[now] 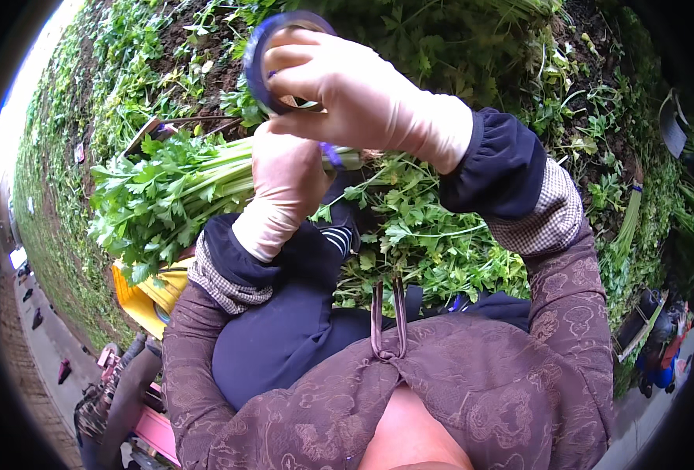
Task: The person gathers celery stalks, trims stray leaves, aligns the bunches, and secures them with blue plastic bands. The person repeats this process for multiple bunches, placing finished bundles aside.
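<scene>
My left hand (284, 168), in a pale glove, is closed around a bunch of green celery (182, 176). The leaves spread to the left, and the stalk bases stick out to the right of my fist. A strip of purple tape (331, 155) lies across the stalks near that base end. Just above, my right hand (339, 86), gloved too, grips a roll of dark purple tape (261, 66) with its fingers through the ring. The two hands overlap or touch at the right thumb. The far side of the bunch is hidden behind them.
Leafy celery plants (441, 243) and dark soil surround me. Another tied bunch (630, 215) lies at the right. A yellow object (139, 301) sits below the celery leaves. Other people's legs (116, 399) show at lower left, beside a pink object (155, 431).
</scene>
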A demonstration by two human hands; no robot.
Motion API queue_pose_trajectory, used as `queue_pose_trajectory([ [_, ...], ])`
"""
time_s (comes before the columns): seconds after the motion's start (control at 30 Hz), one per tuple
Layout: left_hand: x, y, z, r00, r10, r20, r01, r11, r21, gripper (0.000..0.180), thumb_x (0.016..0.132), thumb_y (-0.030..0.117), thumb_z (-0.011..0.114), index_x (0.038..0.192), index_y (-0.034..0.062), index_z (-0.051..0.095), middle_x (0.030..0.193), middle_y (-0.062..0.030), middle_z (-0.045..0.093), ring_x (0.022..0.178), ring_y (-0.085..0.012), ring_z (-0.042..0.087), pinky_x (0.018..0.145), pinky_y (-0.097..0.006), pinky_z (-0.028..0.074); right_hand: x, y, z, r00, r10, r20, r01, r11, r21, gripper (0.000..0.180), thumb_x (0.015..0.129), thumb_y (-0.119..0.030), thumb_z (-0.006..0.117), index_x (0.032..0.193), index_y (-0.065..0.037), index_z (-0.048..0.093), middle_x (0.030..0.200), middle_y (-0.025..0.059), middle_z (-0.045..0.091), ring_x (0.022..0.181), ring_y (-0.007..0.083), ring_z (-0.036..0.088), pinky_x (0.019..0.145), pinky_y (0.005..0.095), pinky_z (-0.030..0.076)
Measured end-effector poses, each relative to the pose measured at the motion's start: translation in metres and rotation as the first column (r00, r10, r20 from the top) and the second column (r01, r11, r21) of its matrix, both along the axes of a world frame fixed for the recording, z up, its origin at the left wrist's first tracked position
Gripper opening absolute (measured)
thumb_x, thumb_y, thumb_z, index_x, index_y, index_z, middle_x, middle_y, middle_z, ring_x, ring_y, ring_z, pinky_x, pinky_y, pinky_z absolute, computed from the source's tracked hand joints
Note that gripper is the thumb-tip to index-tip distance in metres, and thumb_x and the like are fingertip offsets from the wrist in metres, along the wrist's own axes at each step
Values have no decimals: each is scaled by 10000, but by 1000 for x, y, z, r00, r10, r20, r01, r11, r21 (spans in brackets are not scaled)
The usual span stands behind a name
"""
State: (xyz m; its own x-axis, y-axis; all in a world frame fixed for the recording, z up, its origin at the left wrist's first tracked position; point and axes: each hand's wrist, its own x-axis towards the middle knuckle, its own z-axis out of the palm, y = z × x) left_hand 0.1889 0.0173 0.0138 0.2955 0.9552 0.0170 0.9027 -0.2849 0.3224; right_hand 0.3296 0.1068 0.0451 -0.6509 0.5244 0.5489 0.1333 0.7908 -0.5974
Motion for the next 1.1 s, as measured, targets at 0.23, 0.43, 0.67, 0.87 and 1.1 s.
queue_pose_trajectory([
  [0.23, -2, -2, -4, 994, 31, -105, -42, 993, -107, 568, 634, 175, 813, 1138, 69, 574, 966, -125, 625, 945, -320, 612, 817, -434, 479, -11, 1, -14, 949, -255, -186, 219, 956, -193, 191, 787, -145, 774, 935, -63, 687, 855, 93, 672, 767, 283, 673, 686, 332, 544],
  [0.43, -11, -4, -8, 999, -29, -27, 30, 998, 53, 711, 587, 247, 894, 1200, 69, 580, 1003, -107, 652, 929, -337, 623, 826, -450, 469, -4, 45, -54, 949, -313, 44, 286, 789, -544, 267, 860, -278, 663, 810, -17, 646, 753, 189, 635, 705, 360, 637, 660, 430, 496],
  [0.67, -13, -9, -10, 988, -43, 150, 33, 997, 68, 771, 547, 200, 918, 1224, 60, 576, 1054, -135, 662, 979, -342, 632, 879, -447, 475, -7, 75, -129, 860, -330, 390, 491, 744, -454, 368, 838, -426, 628, 941, -85, 722, 891, 113, 713, 843, 316, 687, 786, 410, 537],
  [0.87, -17, -9, -17, 989, -71, 134, 40, 975, 217, 770, 541, 222, 924, 1217, 65, 590, 1044, -116, 670, 967, -318, 648, 883, -420, 490, -1, 21, -194, 852, -155, 500, 513, 438, -738, 424, 881, -406, 618, 988, -2, 693, 849, 145, 715, 794, 254, 692, 718, 375, 538],
  [1.1, -4, -4, 4, 990, 140, 9, -137, 983, -122, 778, 598, 226, 900, 1274, 43, 560, 1058, -136, 666, 996, -340, 644, 896, -418, 501, -6, -122, -149, 951, -301, 76, -44, -375, -926, 275, 953, -296, 546, 933, -35, 630, 786, 58, 675, 538, 154, 598, 509, 278, 485],
])
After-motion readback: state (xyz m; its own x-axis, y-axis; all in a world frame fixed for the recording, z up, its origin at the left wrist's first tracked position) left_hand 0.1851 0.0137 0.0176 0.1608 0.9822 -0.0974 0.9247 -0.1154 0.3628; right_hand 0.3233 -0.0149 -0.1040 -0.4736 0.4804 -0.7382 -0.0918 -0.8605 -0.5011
